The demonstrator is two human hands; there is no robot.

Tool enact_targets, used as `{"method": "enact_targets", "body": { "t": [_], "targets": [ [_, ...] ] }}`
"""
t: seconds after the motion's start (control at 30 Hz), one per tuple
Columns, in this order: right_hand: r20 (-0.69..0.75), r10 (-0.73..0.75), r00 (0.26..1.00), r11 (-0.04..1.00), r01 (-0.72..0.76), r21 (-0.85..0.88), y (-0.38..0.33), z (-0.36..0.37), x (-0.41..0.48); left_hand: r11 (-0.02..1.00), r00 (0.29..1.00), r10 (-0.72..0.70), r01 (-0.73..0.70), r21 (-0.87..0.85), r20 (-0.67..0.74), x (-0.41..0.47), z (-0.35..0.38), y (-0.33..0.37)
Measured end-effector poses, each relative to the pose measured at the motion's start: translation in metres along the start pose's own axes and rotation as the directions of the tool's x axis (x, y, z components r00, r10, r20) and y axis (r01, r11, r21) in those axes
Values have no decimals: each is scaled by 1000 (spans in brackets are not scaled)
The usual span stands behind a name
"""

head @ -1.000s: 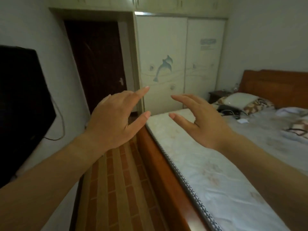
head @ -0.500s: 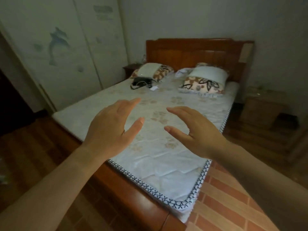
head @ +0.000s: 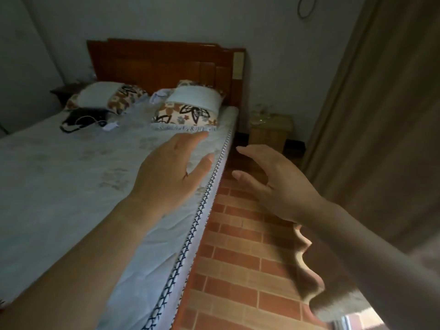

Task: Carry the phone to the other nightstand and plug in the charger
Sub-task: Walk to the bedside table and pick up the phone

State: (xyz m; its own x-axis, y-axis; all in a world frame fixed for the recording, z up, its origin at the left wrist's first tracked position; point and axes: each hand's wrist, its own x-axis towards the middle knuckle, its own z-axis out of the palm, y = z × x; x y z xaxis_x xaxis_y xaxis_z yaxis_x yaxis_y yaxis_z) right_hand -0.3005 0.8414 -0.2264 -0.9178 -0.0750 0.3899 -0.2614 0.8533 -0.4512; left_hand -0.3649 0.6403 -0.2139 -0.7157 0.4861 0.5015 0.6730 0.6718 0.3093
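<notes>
Reaching forward empty, left hand [head: 166,177] and right hand [head: 276,184] spread open between bed [head: 71,186] and curtain [head: 381,115].

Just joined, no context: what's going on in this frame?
A person is in a bedroom, in the aisle between the bed and a curtain. Both the left hand and the right hand are raised, open and empty. No phone is being carried yet. A light nightstand stands ahead by the headboard; a dark item with a white cable lies on the mattress.
</notes>
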Motion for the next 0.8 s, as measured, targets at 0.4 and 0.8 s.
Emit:
{"method": "enact_targets", "body": {
  "t": [0.4, 0.8],
  "targets": [
    [-32, 91, 995, 990, -86, 112, 129, 6, 81, 999, 994, 21, -19, -28, 103, 124, 102, -21],
    [-47, 221, 974, 972, -216, 97, 247, 37, 251, 994, 990, 68, -56, -95, 127, 316, 191, -124]
  ]
}}
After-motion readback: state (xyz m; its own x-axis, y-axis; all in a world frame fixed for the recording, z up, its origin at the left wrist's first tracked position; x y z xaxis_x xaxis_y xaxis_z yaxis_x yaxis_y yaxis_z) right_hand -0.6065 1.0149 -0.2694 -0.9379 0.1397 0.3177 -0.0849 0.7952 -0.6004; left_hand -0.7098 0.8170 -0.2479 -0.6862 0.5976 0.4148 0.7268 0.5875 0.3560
